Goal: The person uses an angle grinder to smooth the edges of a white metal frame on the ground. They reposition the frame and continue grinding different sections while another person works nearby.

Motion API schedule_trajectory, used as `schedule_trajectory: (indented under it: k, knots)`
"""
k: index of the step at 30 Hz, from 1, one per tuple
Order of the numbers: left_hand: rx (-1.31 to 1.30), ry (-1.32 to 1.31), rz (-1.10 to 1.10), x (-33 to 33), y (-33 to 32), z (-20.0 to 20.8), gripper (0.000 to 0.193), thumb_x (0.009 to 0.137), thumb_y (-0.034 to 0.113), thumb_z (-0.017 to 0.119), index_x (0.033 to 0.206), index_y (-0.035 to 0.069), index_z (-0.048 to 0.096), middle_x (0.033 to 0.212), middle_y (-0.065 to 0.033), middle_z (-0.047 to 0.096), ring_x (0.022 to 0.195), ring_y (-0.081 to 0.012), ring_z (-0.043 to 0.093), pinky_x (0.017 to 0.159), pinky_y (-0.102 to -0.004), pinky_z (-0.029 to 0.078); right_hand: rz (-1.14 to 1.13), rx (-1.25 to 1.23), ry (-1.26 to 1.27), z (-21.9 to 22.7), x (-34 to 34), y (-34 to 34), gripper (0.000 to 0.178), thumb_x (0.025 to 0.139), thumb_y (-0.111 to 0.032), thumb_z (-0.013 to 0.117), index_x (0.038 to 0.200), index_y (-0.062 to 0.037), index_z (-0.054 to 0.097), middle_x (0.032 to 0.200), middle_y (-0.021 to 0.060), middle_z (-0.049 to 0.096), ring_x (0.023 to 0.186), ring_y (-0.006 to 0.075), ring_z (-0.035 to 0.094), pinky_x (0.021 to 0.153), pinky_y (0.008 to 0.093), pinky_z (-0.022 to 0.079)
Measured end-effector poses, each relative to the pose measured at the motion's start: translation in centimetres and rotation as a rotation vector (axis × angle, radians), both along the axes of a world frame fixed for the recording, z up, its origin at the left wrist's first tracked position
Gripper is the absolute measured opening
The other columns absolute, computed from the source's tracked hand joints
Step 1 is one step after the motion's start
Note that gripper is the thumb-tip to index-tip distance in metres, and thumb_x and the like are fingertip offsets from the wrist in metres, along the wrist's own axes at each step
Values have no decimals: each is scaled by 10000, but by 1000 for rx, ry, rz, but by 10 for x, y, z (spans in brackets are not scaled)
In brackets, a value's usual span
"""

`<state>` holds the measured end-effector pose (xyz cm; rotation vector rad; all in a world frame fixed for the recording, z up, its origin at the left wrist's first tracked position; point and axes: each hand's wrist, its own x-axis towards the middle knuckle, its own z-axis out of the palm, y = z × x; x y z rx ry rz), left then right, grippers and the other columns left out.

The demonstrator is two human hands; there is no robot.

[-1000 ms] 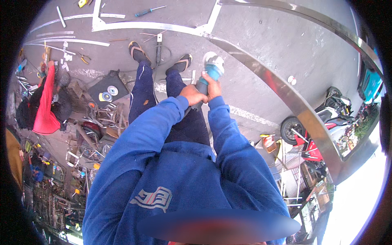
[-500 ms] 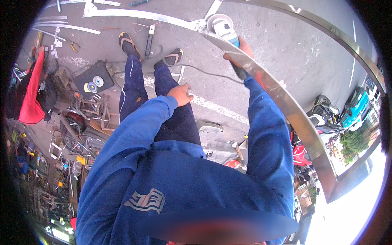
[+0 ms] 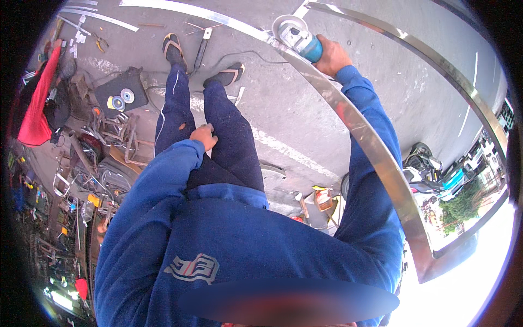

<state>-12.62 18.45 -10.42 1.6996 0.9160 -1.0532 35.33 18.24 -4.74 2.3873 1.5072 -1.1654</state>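
My right hand is closed round the teal body of an angle grinder, whose pale round disc and guard point away from me. The grinder head sits beside a joint in a curved shiny metal frame; whether the disc touches the metal I cannot tell. One bar of this frame passes above my right sleeve. My left hand rests by my thigh, fingers loosely bent and apart, with nothing visible in it.
Left of my feet, discs lie on a dark mat. Near them are pliers, metal strips, a dark-handled tool and a cable. A person in a red sleeve is at far left. Motorbikes stand at right.
My right hand and the grinder have come out from behind the frame bar, so the grip shows fully. My left hand has moved left and nearer my body. The view has shifted slightly.
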Motion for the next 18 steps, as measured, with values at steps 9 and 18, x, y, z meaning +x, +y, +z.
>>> schedule_trajectory:
  k: [9,18]
  knots:
    - [14,-111,57,28,0,13,351,808,274,662,1043,16,621,1040,-203,637,992,-375,615,882,-434,479,152,-98,-50,11,5,19,655,585,-219,798,1174,-85,544,1003,205,675,952,399,648,845,476,532]
    - [-798,-762,587,151,108,185,167,806,129,751,887,2,679,834,-75,686,790,-155,643,743,-292,498,221,-114,-85,10,11,28,683,594,-225,780,1219,-97,535,1029,208,671,970,390,648,857,473,531]
